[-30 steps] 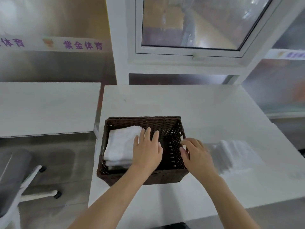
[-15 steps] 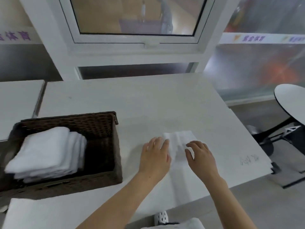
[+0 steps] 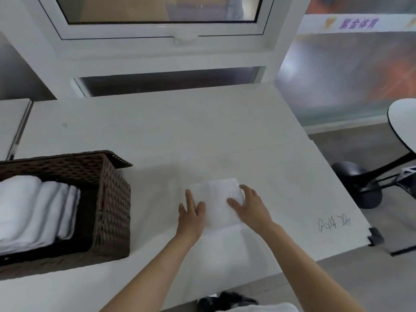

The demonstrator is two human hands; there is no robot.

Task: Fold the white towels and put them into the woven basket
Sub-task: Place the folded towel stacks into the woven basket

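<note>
The woven basket (image 3: 112,199) sits at the left end of the white table (image 3: 202,136), dark brown with an open lattice wall. Inside it, folded white towels (image 3: 33,212) lie packed in the left part, their rounded fold edges stepped side by side; the strip of the basket's floor along its right wall is bare and dark.

To the right of the basket, well apart from it, one more white towel (image 3: 216,203) lies flat on the table near the front edge. It is a small folded rectangle, nearly the same shade as the tabletop, so its nearer edge is hard to make out.

Both forearms reach forward from the bottom of the view. The left hand (image 3: 191,215) rests palm down on the towel's left edge, fingers straight and close together, grasping nothing. The right hand (image 3: 252,206) lies flat on the towel's right part, fingers spread and extended, pressing rather than gripping.
</note>
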